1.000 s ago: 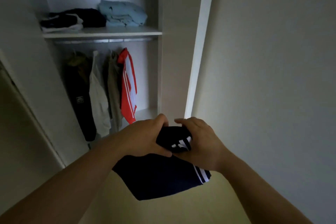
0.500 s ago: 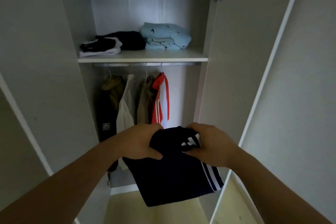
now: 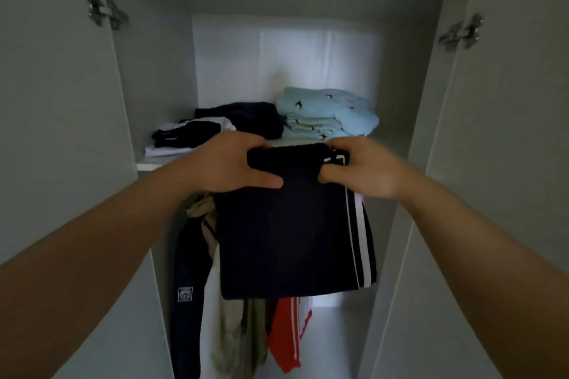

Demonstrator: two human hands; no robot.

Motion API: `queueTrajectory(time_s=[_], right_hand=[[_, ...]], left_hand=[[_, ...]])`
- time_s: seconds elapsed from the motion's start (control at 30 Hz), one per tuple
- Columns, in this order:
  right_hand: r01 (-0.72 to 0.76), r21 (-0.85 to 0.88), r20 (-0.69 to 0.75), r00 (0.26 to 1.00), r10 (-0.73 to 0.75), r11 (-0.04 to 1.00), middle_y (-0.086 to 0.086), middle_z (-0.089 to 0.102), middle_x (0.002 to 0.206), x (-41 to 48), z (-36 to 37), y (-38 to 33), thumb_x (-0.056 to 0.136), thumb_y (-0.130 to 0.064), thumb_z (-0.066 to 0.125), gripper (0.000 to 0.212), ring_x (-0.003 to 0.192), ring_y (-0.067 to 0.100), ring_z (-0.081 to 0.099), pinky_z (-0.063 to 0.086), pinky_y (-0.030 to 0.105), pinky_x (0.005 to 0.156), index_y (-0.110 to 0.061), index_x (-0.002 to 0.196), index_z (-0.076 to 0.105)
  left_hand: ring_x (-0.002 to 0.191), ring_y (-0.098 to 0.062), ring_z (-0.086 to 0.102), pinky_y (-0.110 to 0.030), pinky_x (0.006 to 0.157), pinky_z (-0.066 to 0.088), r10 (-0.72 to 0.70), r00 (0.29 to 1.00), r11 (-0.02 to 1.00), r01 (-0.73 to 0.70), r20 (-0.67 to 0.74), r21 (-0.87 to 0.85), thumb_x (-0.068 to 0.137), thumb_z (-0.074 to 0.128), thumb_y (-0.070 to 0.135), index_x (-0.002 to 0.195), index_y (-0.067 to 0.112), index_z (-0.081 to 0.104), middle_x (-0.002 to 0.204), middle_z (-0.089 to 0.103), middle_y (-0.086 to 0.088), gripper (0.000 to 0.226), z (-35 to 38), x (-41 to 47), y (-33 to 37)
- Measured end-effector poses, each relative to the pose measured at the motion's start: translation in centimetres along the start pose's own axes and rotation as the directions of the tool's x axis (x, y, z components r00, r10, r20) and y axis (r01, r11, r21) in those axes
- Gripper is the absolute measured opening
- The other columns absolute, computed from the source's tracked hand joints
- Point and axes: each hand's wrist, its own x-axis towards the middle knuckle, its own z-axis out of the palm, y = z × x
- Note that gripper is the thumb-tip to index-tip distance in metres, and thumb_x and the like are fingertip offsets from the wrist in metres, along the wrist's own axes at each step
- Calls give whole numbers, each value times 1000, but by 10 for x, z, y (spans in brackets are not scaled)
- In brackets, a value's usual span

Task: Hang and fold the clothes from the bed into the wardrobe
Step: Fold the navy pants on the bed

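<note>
At shelf height before the wardrobe, the folded navy garment is held up, its top fold gripped by the left hand and right hand, the rest hanging free. Shelving step judged in hand; next, a flat lay is called for on the shelf — in front of the blue stack

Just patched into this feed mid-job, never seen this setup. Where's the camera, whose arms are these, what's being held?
No machine here: the single picture comes from a wide-angle camera worn on a person's head, looking forward and down, so the two bare arms are the wearer's own. The left hand and right hand both grip the top edge of a folded dark navy garment with white side stripes, held up before an open grey wardrobe. On its white shelf lie a folded black-and-white pile and a folded light blue pile. Below hang clothes, among them a red garment with white stripes.
</note>
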Motion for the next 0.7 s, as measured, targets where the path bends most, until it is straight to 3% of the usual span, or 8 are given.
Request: queueTrajectory(time_s=[0.13, 0.23, 0.3, 0.4, 0.5, 0.53, 0.6, 0.7], right_hand=[[36, -28, -75, 996, -38, 999, -11, 67, 78, 82, -8, 9, 77, -37, 72, 11, 68, -3, 60, 44, 14, 56, -31, 85, 68], [82, -98, -161, 982, -97, 992, -14, 67, 94, 138, -15, 12, 83, -35, 70, 25, 78, 0, 63, 49, 18, 64, -33, 106, 63], [123, -217, -266, 947, -180, 969, -17, 62, 104, 168, -17, 18, 85, -38, 67, 37, 89, 7, 62, 51, 28, 74, -35, 121, 55], [200, -379, -423, 831, -361, 904, -16, 56, 111, 196, -6, 37, 83, -36, 63, 41, 90, 6, 53, 42, 29, 70, -35, 122, 50], [258, -449, -418, 786, -456, 855, -1, 61, 114, 208, 32, 73, 77, -24, 69, 49, 93, 16, 56, 44, 33, 71, -21, 123, 53], [238, -465, -349, 836, -424, 853, 2, 61, 115, 209, 49, 89, 76, -23, 71, 52, 97, 21, 58, 47, 35, 75, -19, 125, 52], [183, -447, -121, 958, -261, 876, 2, 62, 119, 207, 80, 117, 80, -30, 74, 58, 102, 22, 59, 48, 33, 80, -22, 132, 48], [144, -213, 128, 985, -119, 966, -4, 64, 114, 206, 103, 144, 89, -37, 71, 56, 97, 12, 62, 46, 18, 76, -26, 137, 45]], left_hand=[[88, 21, 54, -5, 70, 40, 49, 998, 998, -48, -41, 36, 54, 68, 84, 112, 50, 59, 98, 58, 34, 68, -25, 70, -40], [90, 8, 57, -8, 72, 38, 148, 973, 978, -119, -174, 170, 67, 77, 67, 120, 36, 61, 100, 58, 28, 63, -45, 121, -67], [97, -6, 56, -21, 81, 41, 291, 912, 929, -197, -288, 314, 74, 77, 59, 123, 25, 62, 108, 65, 12, 62, -54, 152, -81], [94, -19, 61, -35, 87, 46, 456, 803, 806, -191, -383, 560, 80, 72, 59, 120, 21, 64, 106, 69, 3, 56, -47, 184, -101], [96, -28, 62, -40, 86, 44, 556, 729, 738, -211, -400, 641, 83, 77, 37, 121, 14, 64, 110, 67, -6, 46, -4, 186, -134], [100, -32, 63, -43, 89, 46, 559, 753, 725, -240, -348, 646, 81, 79, 27, 124, 11, 63, 114, 66, -10, 49, 15, 181, -147], [114, -33, 59, -47, 99, 45, 420, 898, 744, -259, -131, 616, 84, 76, 28, 135, 11, 56, 128, 61, -12, 57, 50, 169, -171], [130, -20, 51, -39, 109, 39, 146, 988, 883, -150, 43, 444, 92, 61, 53, 149, 21, 40, 144, 52, -1, 69, 80, 158, -198]])
